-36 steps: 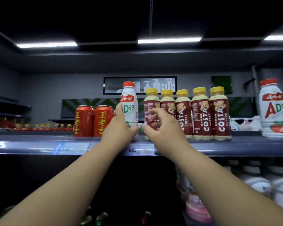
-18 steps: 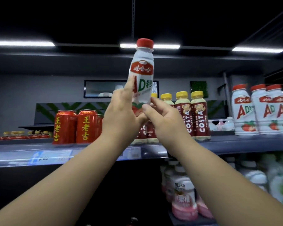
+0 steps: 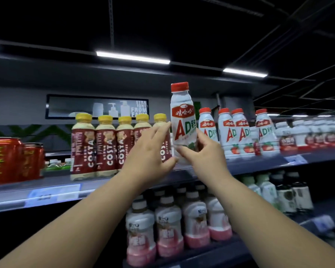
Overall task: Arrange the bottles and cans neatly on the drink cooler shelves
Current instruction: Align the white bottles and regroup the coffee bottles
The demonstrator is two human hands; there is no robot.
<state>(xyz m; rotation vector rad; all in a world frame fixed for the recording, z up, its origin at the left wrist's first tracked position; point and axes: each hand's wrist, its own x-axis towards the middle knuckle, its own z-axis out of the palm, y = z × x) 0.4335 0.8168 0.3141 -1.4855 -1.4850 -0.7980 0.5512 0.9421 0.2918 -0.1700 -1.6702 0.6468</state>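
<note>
The white bottle (image 3: 183, 124) with the red cap was in the air in front of the upper shelf (image 3: 259, 163), nearly upright, with its cap higher than all the caps around it. The right hand (image 3: 205, 153) grasped it low on the body, with the thumb in front and the fingers curled round the far side. The left hand (image 3: 151, 151) was released: its fingers were rather straight, and only the forefinger tip touched the bottle's side. The bottle's bottom was hidden behind both hands, so whether it touched the shelf could not be told.

Just beyond the right hand, on its outer side, stood a row of the same white bottles (image 3: 228, 136). Behind the left hand stood the coffee bottles (image 3: 106, 146) with yellow caps, and further out on that side the red cans (image 3: 4, 159). Below both wrists, the lower shelf held pink drinks (image 3: 168, 229).

The free place seemed to be the gap between the coffee bottles and the white row, and it looked narrow. If the bottle came down tilted, it could push a neighbour, and the close row might fall one after another. The grip was low, so the top could swing. If it were set too near the front edge, it could drop onto the drinks below.
</note>
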